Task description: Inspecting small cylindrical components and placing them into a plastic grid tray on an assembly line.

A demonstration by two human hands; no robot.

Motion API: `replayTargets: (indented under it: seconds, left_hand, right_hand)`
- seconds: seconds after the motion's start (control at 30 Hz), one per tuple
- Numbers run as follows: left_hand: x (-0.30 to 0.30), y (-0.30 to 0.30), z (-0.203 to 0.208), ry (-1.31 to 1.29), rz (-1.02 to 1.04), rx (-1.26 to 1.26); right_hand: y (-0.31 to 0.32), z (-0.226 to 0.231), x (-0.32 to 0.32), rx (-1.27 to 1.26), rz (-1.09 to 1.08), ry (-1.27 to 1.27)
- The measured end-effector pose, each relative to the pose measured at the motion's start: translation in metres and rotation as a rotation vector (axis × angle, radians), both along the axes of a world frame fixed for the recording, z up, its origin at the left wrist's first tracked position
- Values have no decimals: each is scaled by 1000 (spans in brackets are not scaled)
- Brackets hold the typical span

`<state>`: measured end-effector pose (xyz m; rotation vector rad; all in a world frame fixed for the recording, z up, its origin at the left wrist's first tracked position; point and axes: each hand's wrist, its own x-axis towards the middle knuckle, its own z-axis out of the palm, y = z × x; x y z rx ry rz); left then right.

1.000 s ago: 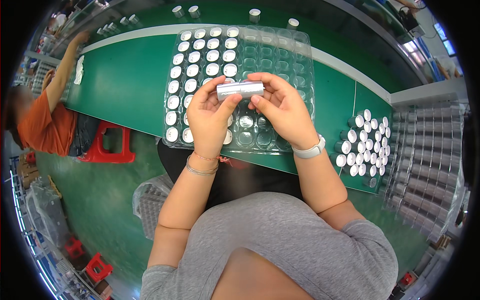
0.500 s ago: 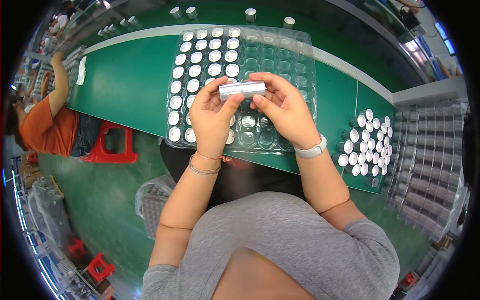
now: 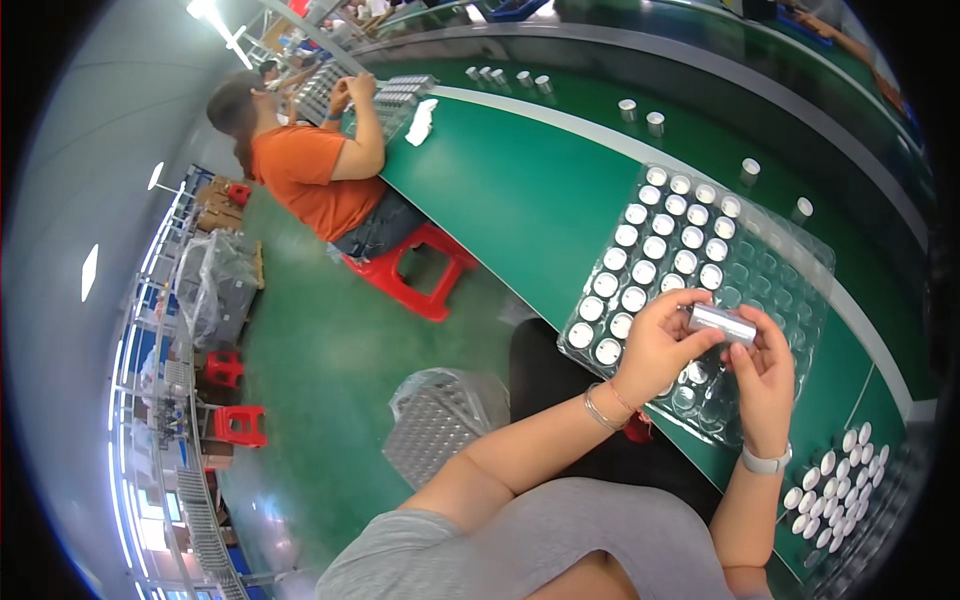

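Observation:
My left hand (image 3: pixel 655 348) and my right hand (image 3: pixel 768 378) hold a silver cylinder (image 3: pixel 722 324) between them, lying sideways, each pinching one end with thumb and fingers. It is above a see-through plastic tray (image 3: pixel 816 256) with rows of moulded pockets. White-topped cylinders (image 3: pixel 645 271) fill several rows in the tray's left part. My hands cover some of the tray's middle. Print on the held cylinder's side faces up.
Many more white-topped cylinders (image 3: pixel 840 490) stand grouped on the green table (image 3: pixel 510 190) at the right. Others stand on the belt (image 3: pixel 580 100) beyond its far edge. A white cloth (image 3: pixel 422 122) lies at far left, near a person in orange (image 3: pixel 312 160) on a red stool (image 3: pixel 430 280).
The view has swung left, so the tray and my hands appear farther right and lower. Both hands still hold the silver cylinder, which is now tilted slightly in the picture.

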<state>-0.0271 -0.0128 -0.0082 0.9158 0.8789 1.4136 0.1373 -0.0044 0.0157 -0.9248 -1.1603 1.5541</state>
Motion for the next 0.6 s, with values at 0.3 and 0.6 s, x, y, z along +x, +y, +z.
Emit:
replayTargets:
  seconds: [0.3,0.6]
  left_hand:
    - [1,6,9,5,-17,-15]
    - [-1,5,8,12,-21,-24]
  right_hand:
    - [3,-1,0,-5,-32,5]
    - [2,-2,-1,-7,-26,-11]
